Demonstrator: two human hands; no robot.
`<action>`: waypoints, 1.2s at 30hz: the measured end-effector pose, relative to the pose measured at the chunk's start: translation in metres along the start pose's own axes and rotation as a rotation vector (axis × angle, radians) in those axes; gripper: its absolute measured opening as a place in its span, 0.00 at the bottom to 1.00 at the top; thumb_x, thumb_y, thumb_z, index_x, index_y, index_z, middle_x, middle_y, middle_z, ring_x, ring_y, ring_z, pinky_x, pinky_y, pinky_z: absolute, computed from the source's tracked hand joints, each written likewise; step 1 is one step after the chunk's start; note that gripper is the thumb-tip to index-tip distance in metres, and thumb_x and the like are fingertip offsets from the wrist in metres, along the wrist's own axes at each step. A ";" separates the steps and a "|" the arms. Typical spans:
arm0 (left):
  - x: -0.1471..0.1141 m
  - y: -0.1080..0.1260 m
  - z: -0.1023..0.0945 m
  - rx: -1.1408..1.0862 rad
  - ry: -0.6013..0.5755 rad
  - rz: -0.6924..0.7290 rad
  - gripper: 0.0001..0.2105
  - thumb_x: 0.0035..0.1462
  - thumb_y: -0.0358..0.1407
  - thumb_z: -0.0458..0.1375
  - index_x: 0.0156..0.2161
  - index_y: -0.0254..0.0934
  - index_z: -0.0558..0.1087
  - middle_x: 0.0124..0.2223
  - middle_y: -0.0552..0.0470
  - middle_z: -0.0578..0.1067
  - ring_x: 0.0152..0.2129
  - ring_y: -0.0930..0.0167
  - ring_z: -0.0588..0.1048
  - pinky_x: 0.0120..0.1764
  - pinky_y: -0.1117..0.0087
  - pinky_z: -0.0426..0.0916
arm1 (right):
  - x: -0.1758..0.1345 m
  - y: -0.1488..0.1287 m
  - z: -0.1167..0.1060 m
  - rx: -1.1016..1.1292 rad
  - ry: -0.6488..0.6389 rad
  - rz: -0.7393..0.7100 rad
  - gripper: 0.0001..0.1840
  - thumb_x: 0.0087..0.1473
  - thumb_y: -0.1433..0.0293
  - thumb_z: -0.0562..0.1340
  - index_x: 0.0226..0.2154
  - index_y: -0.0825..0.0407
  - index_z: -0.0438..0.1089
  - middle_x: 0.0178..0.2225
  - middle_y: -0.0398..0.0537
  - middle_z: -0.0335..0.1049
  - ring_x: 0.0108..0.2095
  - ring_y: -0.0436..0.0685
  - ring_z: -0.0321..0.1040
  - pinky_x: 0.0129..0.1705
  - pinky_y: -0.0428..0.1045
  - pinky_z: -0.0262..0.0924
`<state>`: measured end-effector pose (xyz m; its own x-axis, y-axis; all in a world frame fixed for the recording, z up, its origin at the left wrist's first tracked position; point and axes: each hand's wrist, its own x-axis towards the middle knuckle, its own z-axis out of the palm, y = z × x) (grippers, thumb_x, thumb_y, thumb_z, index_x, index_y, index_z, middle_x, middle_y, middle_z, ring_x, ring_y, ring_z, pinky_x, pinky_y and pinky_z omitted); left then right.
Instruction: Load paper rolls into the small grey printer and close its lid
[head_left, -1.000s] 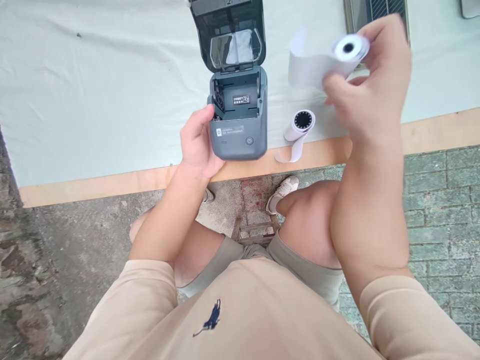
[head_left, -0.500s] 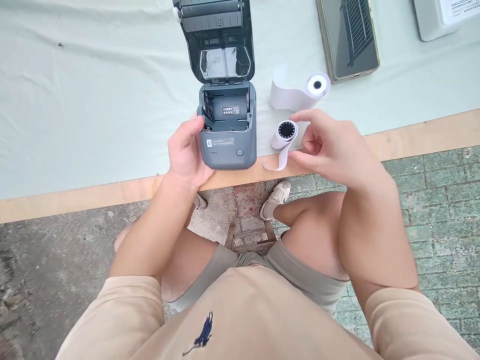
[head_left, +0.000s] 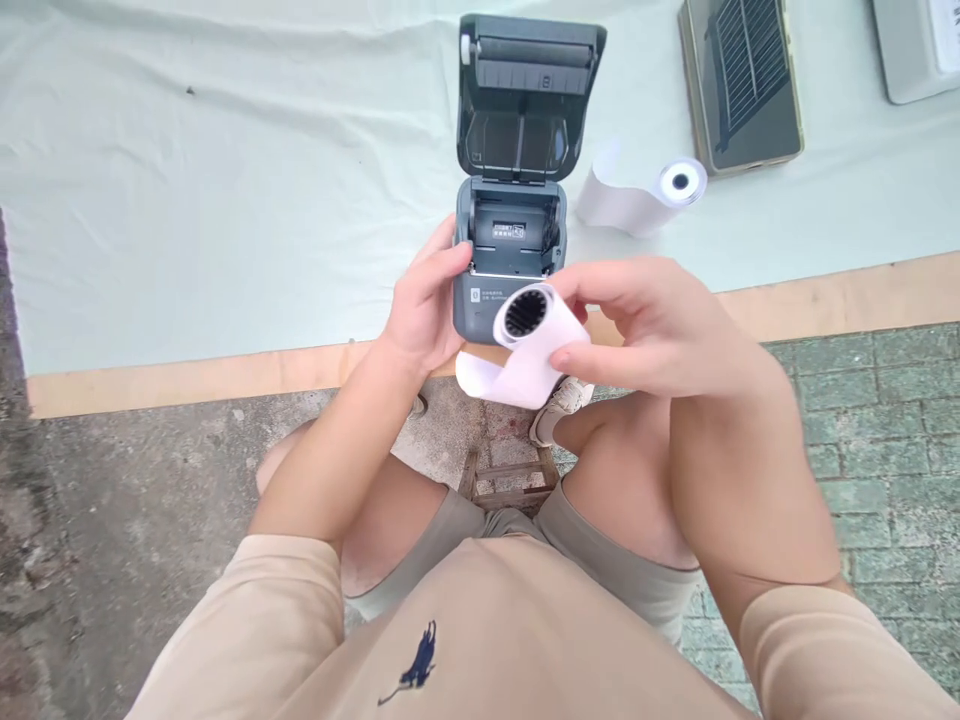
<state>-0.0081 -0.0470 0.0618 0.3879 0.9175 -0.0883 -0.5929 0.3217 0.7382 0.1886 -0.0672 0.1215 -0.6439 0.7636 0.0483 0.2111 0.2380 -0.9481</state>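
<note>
A dark grey label printer (head_left: 510,265) sits near the table's front edge with its lid (head_left: 529,95) raised and its paper bay bare inside. My left hand (head_left: 431,300) grips the printer's left side, thumb on the rim of the bay. Between the thumb and fingers of my right hand (head_left: 630,330) is a white paper roll (head_left: 547,350) with a black ribbed core. It is held up in front of the printer's lower right corner, covering part of its front. The roll's loose end curls out to the left.
Behind my right hand, a second paper roll (head_left: 681,183) lies partly unwound on the pale tablecloth (head_left: 262,200). Farther back are a phone (head_left: 746,85) with a dark screen and a light grey device (head_left: 911,50). A wooden strip (head_left: 187,380) edges the table.
My right hand has taken hold of the black-cored paper roll and lifted it off the table, leftward to the printer's front. The view has shifted; my left hand still grips the printer.
</note>
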 end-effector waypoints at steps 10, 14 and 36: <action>-0.006 -0.007 0.001 0.037 0.151 -0.005 0.11 0.57 0.35 0.55 0.46 0.39 0.70 0.40 0.50 0.74 0.44 0.60 0.77 0.42 0.63 0.73 | 0.030 0.005 0.013 -0.844 0.351 0.144 0.17 0.57 0.60 0.58 0.47 0.43 0.71 0.43 0.48 0.72 0.42 0.62 0.64 0.49 0.61 0.56; -0.007 -0.007 0.004 0.012 0.109 0.034 0.10 0.59 0.31 0.53 0.46 0.38 0.69 0.41 0.51 0.75 0.54 0.59 0.73 0.51 0.60 0.73 | 0.028 0.007 0.013 -0.857 0.351 0.147 0.16 0.56 0.62 0.59 0.48 0.44 0.71 0.45 0.51 0.69 0.45 0.63 0.65 0.50 0.60 0.58; -0.004 -0.008 -0.013 0.176 -0.043 0.022 0.30 0.45 0.43 0.69 0.53 0.41 0.66 0.48 0.51 0.76 0.54 0.54 0.73 0.45 0.62 0.77 | 0.034 0.027 0.016 -0.173 0.789 -0.133 0.17 0.62 0.60 0.48 0.51 0.44 0.56 0.49 0.49 0.66 0.52 0.56 0.65 0.55 0.55 0.63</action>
<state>-0.0139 -0.0501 0.0480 0.4085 0.9117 -0.0447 -0.4705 0.2523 0.8455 0.1604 -0.0444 0.0924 0.0219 0.9047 0.4256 0.3212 0.3967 -0.8599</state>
